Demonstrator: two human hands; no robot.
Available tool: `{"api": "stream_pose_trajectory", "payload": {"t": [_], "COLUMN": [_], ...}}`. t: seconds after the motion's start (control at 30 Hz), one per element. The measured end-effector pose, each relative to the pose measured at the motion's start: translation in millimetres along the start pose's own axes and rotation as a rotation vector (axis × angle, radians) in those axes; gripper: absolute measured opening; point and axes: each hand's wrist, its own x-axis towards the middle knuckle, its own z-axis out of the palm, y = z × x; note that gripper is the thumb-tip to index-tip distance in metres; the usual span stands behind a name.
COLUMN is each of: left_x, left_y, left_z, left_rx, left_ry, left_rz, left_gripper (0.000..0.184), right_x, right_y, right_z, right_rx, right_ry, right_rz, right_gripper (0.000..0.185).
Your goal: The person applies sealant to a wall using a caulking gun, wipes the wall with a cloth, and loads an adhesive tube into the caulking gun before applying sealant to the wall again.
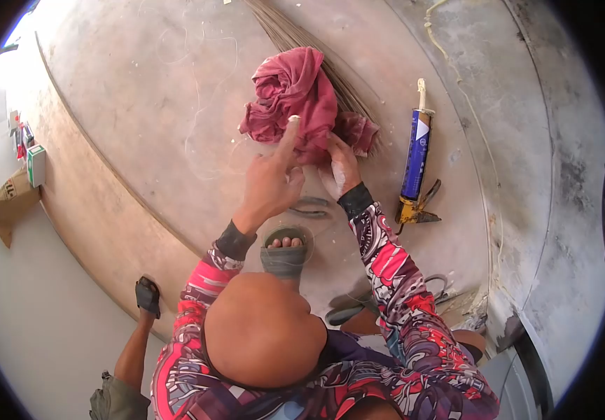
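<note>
A crumpled dark pink cloth (301,80) lies on the dusty floor, partly over a bundle of thin brown sticks (274,26). At the lower edge of the cloth, my right hand (341,168) has its fingers closed on the fabric. My left hand (272,173) is just left of it, index finger stretched out over the cloth with a whitish smear on its tip; its thumb is apart and nothing is held in it. Whitish dust or residue shows on my right hand.
A caulking gun with a blue tube (416,154) lies to the right. My sandalled foot (285,253) is below my hands. On the left are a brown bag (10,203) and a small green-and-white box (35,166). Another person's foot (148,297) stands at lower left.
</note>
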Motion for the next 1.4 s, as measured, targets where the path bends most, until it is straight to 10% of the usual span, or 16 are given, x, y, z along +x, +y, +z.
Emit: {"api": "stream_pose_trajectory", "payload": {"t": [0.3, 0.7, 1.03, 1.33, 1.4], "left_x": [6.4, 1.7, 8.2, 27.1, 28.3], "left_y": [-8.2, -13.0, -3.4, -3.1, -1.5], "left_z": [28.1, 8.9, 6.8, -20.3, -27.5], "left_rx": [0.711, 0.13, 0.77, 0.699, 0.695], "left_ry": [0.044, -0.149, -0.281, -0.236, -0.244], "left_rz": [0.257, 0.036, 0.414, 0.728, 0.766], "left_gripper": [0.067, 0.061, 0.026, 0.025, 0.028], "right_x": [2.5, -32.8, 0.5, 11.8, -4.2], "right_y": [-1.7, -26.6, -7.7, -25.2, -29.4], "right_z": [4.3, 1.8, -32.9, -40.1, -29.0], "right_rx": [-0.259, 0.244, -0.786, -0.909, -0.391], "right_ry": [0.167, 0.017, 0.012, -0.28, -0.089], "right_rz": [0.081, 0.177, 0.038, 0.007, 0.366], "right_gripper": [0.014, 0.016, 0.018, 0.022, 0.021]}}
